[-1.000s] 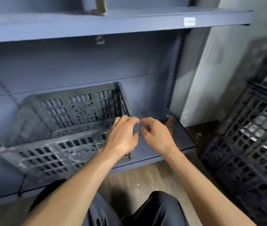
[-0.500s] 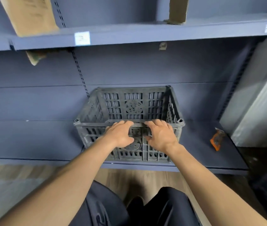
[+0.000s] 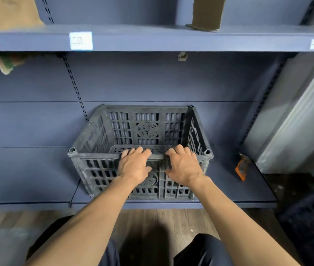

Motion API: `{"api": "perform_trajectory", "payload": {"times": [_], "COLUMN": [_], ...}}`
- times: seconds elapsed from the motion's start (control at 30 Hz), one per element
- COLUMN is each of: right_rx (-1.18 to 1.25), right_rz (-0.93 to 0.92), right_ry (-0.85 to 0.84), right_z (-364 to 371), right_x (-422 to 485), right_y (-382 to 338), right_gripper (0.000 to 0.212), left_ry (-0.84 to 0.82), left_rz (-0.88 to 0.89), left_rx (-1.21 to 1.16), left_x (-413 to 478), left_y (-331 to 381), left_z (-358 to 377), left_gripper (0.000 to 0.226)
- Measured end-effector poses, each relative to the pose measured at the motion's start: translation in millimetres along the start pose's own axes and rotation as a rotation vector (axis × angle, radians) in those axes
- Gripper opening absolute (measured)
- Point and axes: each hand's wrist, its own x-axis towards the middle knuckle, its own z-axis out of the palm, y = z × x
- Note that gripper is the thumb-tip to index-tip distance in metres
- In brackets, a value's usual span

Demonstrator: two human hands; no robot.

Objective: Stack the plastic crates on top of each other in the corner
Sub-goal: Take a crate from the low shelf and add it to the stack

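A person crouched before blue metal shelving, both hands set on the near rim of a dark grey plastic crate (image 3: 148, 131) that sat upright on the bottom shelf (image 3: 229, 189), its back wall close against the rear panel. The left hand (image 3: 134, 165) lay over the rim left of centre, its fingers (image 3: 133, 151) curled over the top edge into the crate and the thumb pressed to the outer wall, clamped on the rim. The right hand (image 3: 185, 167) gripped the same rim just to the right in a matching hold, fingers (image 3: 181, 150) hooked over the edge and thumb against the slatted front. The two hands sat near each other with a short stretch of rim showing between them. The crate's interior looked bare through its slotted walls. An orange scrap (image 3: 241, 167) rested on the same shelf, well to the right of the crate. On the upper shelf (image 3: 171, 38), which carried a white label (image 3: 80, 40) on its front edge, stood pieces of brown cardboard (image 3: 206, 14). At the lower right edge, on the floor (image 3: 152, 223), part of another dark crate (image 3: 311, 223) showed in shadow, its details too dim to tell. The person's dark-trousered knees filled the bottom of the frame.
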Motion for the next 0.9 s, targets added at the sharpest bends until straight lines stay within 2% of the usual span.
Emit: {"api": "perform_trajectory", "payload": {"times": [0.1, 0.2, 0.27, 0.37, 0.5, 0.77, 0.83, 0.9], "right_rx": [-0.081, -0.131, -0.158, -0.215, -0.156, 0.011, 0.023, -0.009], "right_rz": [0.041, 0.066, 0.039, -0.034, -0.030, -0.065, -0.058, -0.040], "right_ry": [-0.046, -0.154, -0.225, -0.240, -0.287, -0.556, -0.578, -0.547], "right_z": [5.1, -4.9, -10.9, -10.0, -9.3, -12.0, -12.3, -11.9], "right_x": [9.3, 25.6, 39.6, 53.8, 56.2, 74.0, 76.8, 76.1], "right_y": [-6.7, -14.8, -20.2, -25.3, -24.3, -21.4, -23.0, -25.4], "right_gripper": [0.048, 0.032, 0.033, 0.037, 0.038, 0.011, 0.006, 0.011], "left_ry": [0.017, -0.024, -0.022, -0.043, -0.180, -0.475, -0.497, -0.507], "left_rz": [-0.009, -0.081, -0.090, -0.020, 0.052, 0.028, 0.015, 0.015], "left_rx": [-0.014, -0.008, 0.017, 0.050, 0.010, -0.086, -0.083, -0.083], "left_x": [4.8, 8.5, 9.3, 15.2, 25.9, 50.4, 56.0, 58.0], "left_y": [-13.3, -30.9, -38.2, -44.4, -53.0, -48.2, -48.2, -48.6], "left_z": [2.1, -5.7, -9.7, -13.1, -18.0, -17.7, -13.8, -11.4], "left_gripper": [0.033, 0.010, 0.021, 0.022, 0.022, 0.014, 0.014, 0.019]}}
